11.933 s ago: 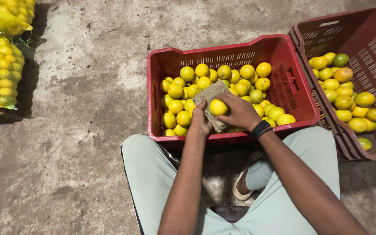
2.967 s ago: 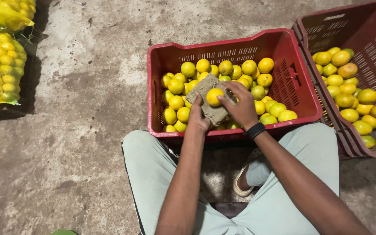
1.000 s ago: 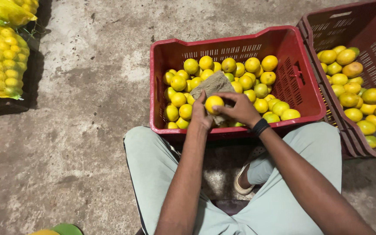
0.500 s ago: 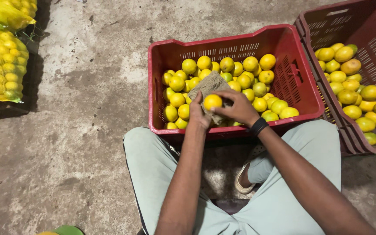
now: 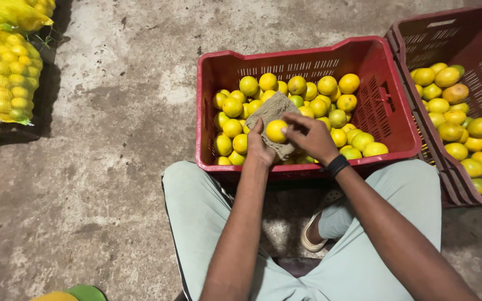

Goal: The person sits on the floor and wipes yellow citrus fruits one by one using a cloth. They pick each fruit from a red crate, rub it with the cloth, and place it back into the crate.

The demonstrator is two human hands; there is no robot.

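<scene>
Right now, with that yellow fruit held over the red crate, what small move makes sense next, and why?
Probably keep turning the fruit against the cloth: the left hand cups both, and the right hand fingers rest on the fruit's side.

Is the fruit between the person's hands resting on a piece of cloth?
Yes, the yellow citrus fruit sits on a tan coarse cloth held by the left hand, with the right hand touching it.

A second red crate [image 5: 478, 44] of yellow citrus is sitting at the right edge, yellow mesh sacks of fruit [image 5: 4, 78] are lying upper left on stained concrete floor [image 5: 112, 139].
</scene>
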